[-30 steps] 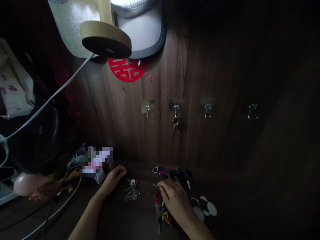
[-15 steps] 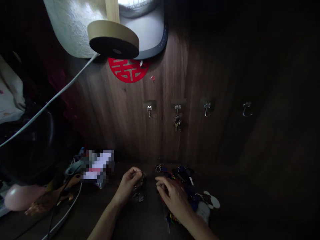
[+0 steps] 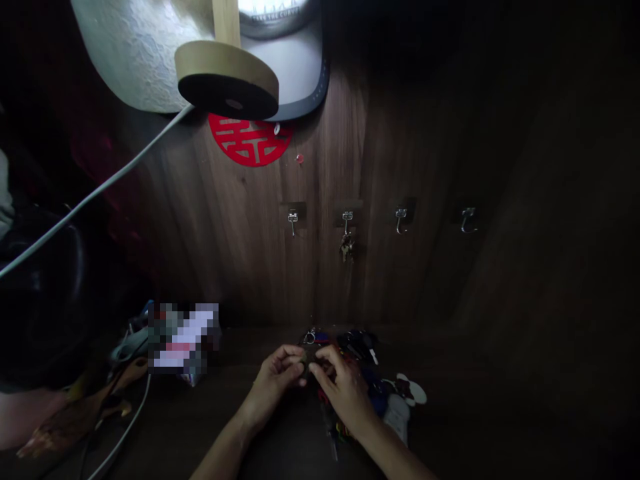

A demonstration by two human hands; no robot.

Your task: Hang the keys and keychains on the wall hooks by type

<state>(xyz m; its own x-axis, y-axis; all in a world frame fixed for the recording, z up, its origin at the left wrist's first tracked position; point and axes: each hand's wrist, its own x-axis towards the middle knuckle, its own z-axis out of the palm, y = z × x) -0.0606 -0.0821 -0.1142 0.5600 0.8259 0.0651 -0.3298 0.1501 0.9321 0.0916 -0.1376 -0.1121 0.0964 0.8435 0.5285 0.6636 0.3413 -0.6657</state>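
Note:
My left hand (image 3: pixel 283 377) is closed in a pinch, thumb against fingers, on a small dark bunch that looks like keys (image 3: pixel 307 365). Close on its right, my right hand (image 3: pixel 345 387) also pinches, its fingertips almost meeting those of the left at the same bunch. What exactly the right fingers grip is too dark to make out. Beneath and behind the right hand lies a pile of keys and key rings (image 3: pixel 356 345) with coloured tags. A metal ring (image 3: pixel 310 337) sits at its back left. A white figure-shaped charm (image 3: pixel 413 390) and a grey fob (image 3: pixel 398 417) lie at the right.
Metal hooks (image 3: pixel 401 220) line the wooden wall; keys (image 3: pixel 346 248) hang from the second. Above are a lamp (image 3: pixel 227 80), caps (image 3: pixel 295 73) and a red round ornament (image 3: pixel 250 143). A blurred box (image 3: pixel 185 340), a wooden tool (image 3: pixel 133 373) and a white cable (image 3: pixel 127 423) lie left.
My left hand has moved right, up to my right hand; the two now meet over the dark bunch. Shiny metal pieces seen below the left hand are no longer visible. The view has shifted slightly.

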